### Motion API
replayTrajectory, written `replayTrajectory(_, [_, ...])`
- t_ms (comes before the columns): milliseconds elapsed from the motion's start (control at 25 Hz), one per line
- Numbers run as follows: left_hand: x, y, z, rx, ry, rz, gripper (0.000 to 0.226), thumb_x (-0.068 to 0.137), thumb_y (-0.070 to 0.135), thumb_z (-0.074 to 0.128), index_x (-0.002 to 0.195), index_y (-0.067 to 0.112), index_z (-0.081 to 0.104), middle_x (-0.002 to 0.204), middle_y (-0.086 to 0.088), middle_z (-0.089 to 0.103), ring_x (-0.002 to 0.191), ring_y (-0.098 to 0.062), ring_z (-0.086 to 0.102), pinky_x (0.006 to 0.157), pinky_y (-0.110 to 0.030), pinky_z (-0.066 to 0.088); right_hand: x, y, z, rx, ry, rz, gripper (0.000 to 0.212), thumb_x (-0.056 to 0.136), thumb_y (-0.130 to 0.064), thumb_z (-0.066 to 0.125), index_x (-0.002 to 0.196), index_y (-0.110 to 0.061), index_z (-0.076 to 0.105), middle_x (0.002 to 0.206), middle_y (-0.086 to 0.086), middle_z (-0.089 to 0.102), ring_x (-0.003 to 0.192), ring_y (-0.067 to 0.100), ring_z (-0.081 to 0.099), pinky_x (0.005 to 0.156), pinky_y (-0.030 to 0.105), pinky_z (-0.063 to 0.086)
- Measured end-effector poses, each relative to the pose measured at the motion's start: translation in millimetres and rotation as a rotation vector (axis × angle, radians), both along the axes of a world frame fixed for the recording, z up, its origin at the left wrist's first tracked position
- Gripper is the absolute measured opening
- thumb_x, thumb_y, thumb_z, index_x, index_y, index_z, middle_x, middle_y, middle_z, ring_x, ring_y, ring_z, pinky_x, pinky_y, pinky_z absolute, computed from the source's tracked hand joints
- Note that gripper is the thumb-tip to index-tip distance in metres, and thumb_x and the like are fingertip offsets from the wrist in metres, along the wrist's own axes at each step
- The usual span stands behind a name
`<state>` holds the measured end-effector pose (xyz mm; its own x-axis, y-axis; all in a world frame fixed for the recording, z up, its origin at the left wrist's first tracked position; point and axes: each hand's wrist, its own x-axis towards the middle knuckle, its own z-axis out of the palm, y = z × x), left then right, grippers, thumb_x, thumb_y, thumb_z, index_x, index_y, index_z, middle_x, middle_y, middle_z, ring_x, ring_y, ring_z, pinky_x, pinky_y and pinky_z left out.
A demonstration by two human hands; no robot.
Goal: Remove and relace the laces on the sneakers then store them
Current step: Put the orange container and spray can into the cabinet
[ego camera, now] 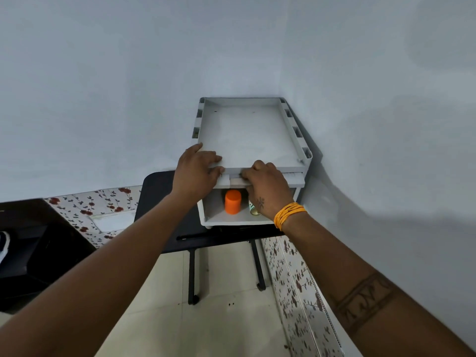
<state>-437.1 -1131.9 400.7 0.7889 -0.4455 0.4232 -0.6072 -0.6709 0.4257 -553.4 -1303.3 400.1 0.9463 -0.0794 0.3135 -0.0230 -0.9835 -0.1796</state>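
Head view: left hand [197,171] and right hand [265,185] both grip the white drawer unit [251,130]'s front edge; a sneaker [3,244] lies far left, well apart.

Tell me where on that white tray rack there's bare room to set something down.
The top tray is bare between its back wall and raised side rims; only its front edge is taken, by the left hand and right hand. The bottom shelf is crowded: an orange container and a can stand there, leaving a patch at its left.
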Motion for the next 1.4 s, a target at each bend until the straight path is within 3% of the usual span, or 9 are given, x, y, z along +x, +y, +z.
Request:
replayTrajectory(160, [-5,-3,3,0.012,0.034,0.029,0.032,0.096,0.026,0.070,0.125,0.013,0.073,0.134,-0.006,0.069,0.149,-0.030,0.038,0.121,-0.046,0.033,-19,5,8,0.024,0.086,0.055,0.031,0.095,-0.015,0.062,0.126,-0.013,0.065,0.120,0.012,0.060,0.109,0.032,0.058,0.092,0.041,0.052])
replayTrajectory(520, [-5,-9,5,0.017,0.083,0.049,0.035,0.098,0.028,0.066,0.131,0.015,0.070,0.150,-0.019,0.054,0.152,-0.029,0.032,0.123,-0.045,0.028,-94,32,11,0.086,0.174,0.115,0.031,0.088,-0.009,0.063,0.118,-0.010,0.063,0.111,0.009,0.058,0.100,0.029,0.055,0.079,0.038,0.049])
replayTrajectory(1040, [-8,-9,-6,0.032,0.043,0.085,0.034,0.100,0.031,0.062,0.131,0.019,0.070,0.154,-0.017,0.050,0.151,-0.027,0.034,0.125,-0.042,0.026,-126,48,-42,0.090,0.302,0.073,0.024,0.084,-0.008,0.061,0.108,-0.014,0.062,0.105,0.005,0.058,0.095,0.025,0.056,0.077,0.042,0.052])
replayTrajectory(1160, [-20,-9,0,0.032,0.053,0.112,0.033,0.100,0.029,0.062,0.131,0.019,0.070,0.157,-0.021,0.044,0.147,-0.031,0.039,0.124,-0.044,0.027,-111,46,-77,0.199,0.351,-0.001,0.025,0.088,-0.015,0.062,0.112,-0.015,0.069,0.109,0.007,0.062,0.105,0.028,0.060,0.085,0.038,0.052])
replayTrajectory(1280, [-31,-9,0,0.039,0.017,0.123,0.030,0.098,0.025,0.062,0.125,0.016,0.071,0.153,-0.023,0.048,0.149,-0.035,0.036,0.123,-0.051,0.029,-87,44,-106,0.234,0.426,-0.045,0.037,0.095,-0.025,0.061,0.130,-0.014,0.065,0.127,0.009,0.060,0.121,0.029,0.055,0.099,0.040,0.051])
replayTrajectory(1400, [-50,-6,-13,-0.129,-0.087,0.091,0.028,0.096,0.013,0.065,0.123,0.007,0.072,0.141,-0.018,0.061,0.147,-0.038,0.040,0.119,-0.056,0.036,-62,39,-126,0.183,0.463,-0.069,0.040,0.096,-0.030,0.060,0.131,-0.010,0.059,0.133,0.011,0.055,0.131,0.032,0.046,0.100,0.044,0.050])
